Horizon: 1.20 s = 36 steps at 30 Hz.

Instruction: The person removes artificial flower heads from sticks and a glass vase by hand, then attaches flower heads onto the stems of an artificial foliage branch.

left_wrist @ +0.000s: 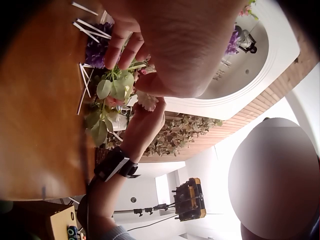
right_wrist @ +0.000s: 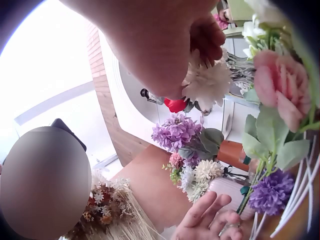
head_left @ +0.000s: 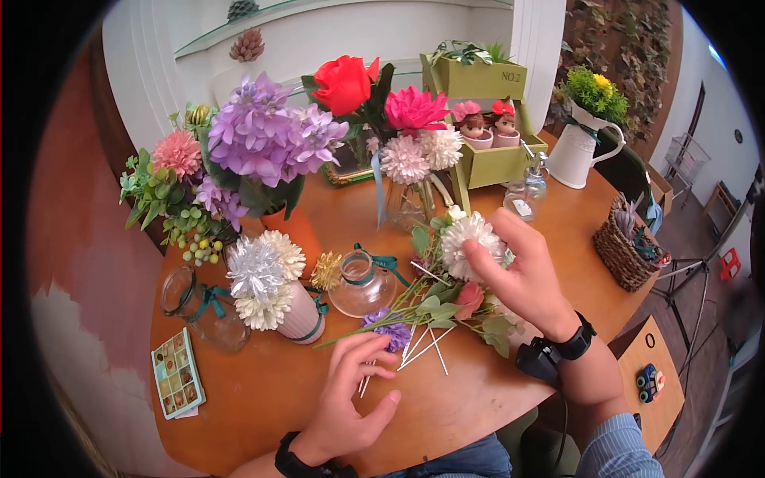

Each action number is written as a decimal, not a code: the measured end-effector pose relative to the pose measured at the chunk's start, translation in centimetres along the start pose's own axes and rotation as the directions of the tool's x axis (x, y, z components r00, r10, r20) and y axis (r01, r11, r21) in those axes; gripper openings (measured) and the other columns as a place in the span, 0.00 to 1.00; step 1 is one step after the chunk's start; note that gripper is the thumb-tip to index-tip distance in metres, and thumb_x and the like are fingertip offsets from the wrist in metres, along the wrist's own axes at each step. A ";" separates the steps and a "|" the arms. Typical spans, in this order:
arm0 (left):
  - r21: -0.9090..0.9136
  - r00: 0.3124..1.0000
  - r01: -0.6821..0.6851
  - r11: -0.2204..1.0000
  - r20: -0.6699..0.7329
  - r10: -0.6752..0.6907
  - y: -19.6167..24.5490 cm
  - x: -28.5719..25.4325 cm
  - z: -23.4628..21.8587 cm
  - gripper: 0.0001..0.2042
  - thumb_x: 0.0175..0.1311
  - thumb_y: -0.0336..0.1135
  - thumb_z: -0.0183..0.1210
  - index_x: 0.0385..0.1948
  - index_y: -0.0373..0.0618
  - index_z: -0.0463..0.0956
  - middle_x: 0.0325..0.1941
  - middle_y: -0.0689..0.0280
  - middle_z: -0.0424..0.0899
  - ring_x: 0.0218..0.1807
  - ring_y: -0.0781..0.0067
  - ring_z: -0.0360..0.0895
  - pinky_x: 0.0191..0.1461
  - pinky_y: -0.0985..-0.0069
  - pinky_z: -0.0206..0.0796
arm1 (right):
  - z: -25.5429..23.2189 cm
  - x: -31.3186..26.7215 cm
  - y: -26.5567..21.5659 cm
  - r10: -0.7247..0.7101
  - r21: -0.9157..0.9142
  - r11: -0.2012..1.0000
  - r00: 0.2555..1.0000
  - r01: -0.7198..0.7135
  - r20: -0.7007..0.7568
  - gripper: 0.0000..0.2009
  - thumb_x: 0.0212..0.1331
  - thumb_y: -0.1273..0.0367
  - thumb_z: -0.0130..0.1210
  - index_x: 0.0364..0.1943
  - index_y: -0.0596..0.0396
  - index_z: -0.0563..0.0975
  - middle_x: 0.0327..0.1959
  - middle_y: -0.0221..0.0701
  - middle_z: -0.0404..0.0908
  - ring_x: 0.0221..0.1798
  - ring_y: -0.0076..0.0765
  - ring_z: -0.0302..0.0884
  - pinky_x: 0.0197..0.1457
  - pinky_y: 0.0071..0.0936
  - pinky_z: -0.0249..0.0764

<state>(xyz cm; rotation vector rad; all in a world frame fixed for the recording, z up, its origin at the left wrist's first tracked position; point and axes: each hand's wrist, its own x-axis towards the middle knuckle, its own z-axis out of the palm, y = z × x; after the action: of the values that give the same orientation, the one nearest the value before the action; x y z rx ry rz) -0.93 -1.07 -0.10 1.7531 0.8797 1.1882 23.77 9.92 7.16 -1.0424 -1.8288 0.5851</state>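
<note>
Left hand pinching stems, right hand gripping white flower above them.

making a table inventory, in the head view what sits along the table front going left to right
Card of coloured tiles → tipped glass jar → white ribbed vase → left hand → right hand → wicker basket.
</note>
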 end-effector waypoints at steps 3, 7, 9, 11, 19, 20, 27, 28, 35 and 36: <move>-0.051 0.998 0.020 0.999 -0.064 -0.023 0.1 0.0 0.0 0.29 0.56 0.15 0.59 0.63 0.34 0.65 0.63 0.55 0.63 0.58 0.67 0.73 0.57 0.72 0.72 | -0.3 0.3 0.9 -0.178 -0.240 0.960 0.976 0.144 -0.123 0.11 0.59 0.67 0.63 0.36 0.62 0.76 0.31 0.39 0.74 0.32 0.42 0.78 0.35 0.36 0.73; 0.227 0.992 0.072 0.971 -0.118 -0.046 1.2 0.2 -0.4 0.13 0.58 0.17 0.60 0.45 0.36 0.78 0.46 0.62 0.76 0.44 0.76 0.76 0.43 0.80 0.69 | -1.4 0.5 1.7 -0.248 -0.458 0.881 0.942 0.122 -0.225 0.12 0.56 0.68 0.63 0.40 0.61 0.76 0.36 0.41 0.75 0.43 0.50 0.75 0.45 0.41 0.73; 0.257 0.983 0.163 0.952 -0.122 -0.135 2.2 0.2 -0.5 0.07 0.58 0.19 0.61 0.38 0.37 0.81 0.39 0.65 0.80 0.39 0.79 0.77 0.39 0.82 0.67 | -1.6 0.5 2.5 -0.224 -0.562 0.824 0.951 0.069 -0.213 0.13 0.56 0.68 0.64 0.41 0.60 0.76 0.39 0.42 0.75 0.46 0.52 0.73 0.49 0.43 0.72; 0.206 0.958 0.285 0.936 -0.032 -0.285 2.6 0.1 -0.4 0.02 0.59 0.23 0.63 0.30 0.41 0.83 0.30 0.67 0.82 0.33 0.78 0.78 0.36 0.81 0.68 | -1.5 0.4 3.5 -0.184 -0.693 0.717 0.979 0.070 -0.092 0.16 0.55 0.66 0.66 0.43 0.61 0.77 0.43 0.43 0.75 0.49 0.52 0.71 0.52 0.45 0.72; 0.450 0.972 -0.099 0.888 0.233 -0.010 0.2 -0.1 0.5 0.05 0.59 0.30 0.67 0.34 0.43 0.83 0.34 0.65 0.84 0.38 0.64 0.79 0.46 0.71 0.71 | 0.4 0.0 3.1 -0.181 -0.576 0.801 0.983 0.164 0.028 0.25 0.55 0.63 0.68 0.53 0.64 0.74 0.46 0.44 0.74 0.51 0.53 0.71 0.55 0.45 0.72; 0.428 0.971 -0.063 0.901 0.234 -0.043 0.2 -0.1 0.4 0.05 0.59 0.31 0.67 0.35 0.43 0.83 0.36 0.66 0.83 0.41 0.64 0.78 0.49 0.70 0.70 | 0.5 0.0 2.8 -0.148 -0.552 0.822 0.988 0.142 0.034 0.25 0.55 0.65 0.67 0.53 0.64 0.74 0.47 0.45 0.75 0.53 0.54 0.71 0.56 0.44 0.72; 0.405 0.964 -0.045 0.913 0.258 -0.067 -0.2 -0.1 0.5 0.06 0.60 0.32 0.67 0.37 0.46 0.84 0.44 0.66 0.80 0.49 0.64 0.75 0.54 0.69 0.67 | 1.4 -0.1 2.5 -0.280 -0.552 0.806 0.959 0.212 -0.040 0.21 0.55 0.70 0.66 0.52 0.62 0.75 0.56 0.45 0.73 0.60 0.55 0.69 0.63 0.43 0.69; 0.408 0.966 -0.040 0.912 0.249 -0.069 -0.3 -0.1 0.5 0.06 0.60 0.32 0.67 0.37 0.46 0.84 0.44 0.66 0.80 0.49 0.64 0.75 0.54 0.69 0.67 | 1.5 0.0 2.5 -0.285 -0.547 0.807 0.958 0.220 -0.035 0.21 0.55 0.70 0.66 0.52 0.62 0.75 0.56 0.45 0.73 0.60 0.55 0.69 0.63 0.43 0.69; 0.400 0.967 -0.069 0.914 0.253 -0.038 -0.4 -0.2 0.6 0.06 0.62 0.34 0.66 0.36 0.44 0.82 0.42 0.66 0.80 0.49 0.63 0.74 0.53 0.69 0.68 | 1.8 0.0 1.7 -0.366 -0.311 0.885 0.931 0.347 -0.002 0.10 0.59 0.73 0.62 0.44 0.58 0.78 0.47 0.40 0.77 0.46 0.48 0.78 0.48 0.38 0.76; 0.393 0.967 -0.087 0.915 0.256 -0.018 -0.4 -0.2 0.6 0.06 0.63 0.34 0.64 0.35 0.43 0.81 0.41 0.65 0.79 0.49 0.62 0.74 0.52 0.68 0.69 | 1.9 -0.2 1.3 -0.368 -0.308 0.885 0.930 0.349 -0.003 0.10 0.59 0.73 0.62 0.44 0.58 0.78 0.47 0.40 0.77 0.46 0.48 0.78 0.48 0.38 0.76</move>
<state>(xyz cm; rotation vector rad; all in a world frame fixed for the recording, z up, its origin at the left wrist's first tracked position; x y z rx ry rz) -0.46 -1.21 -0.63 2.2033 0.9880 0.8113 22.69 10.50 5.21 -0.8690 -2.0327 0.0478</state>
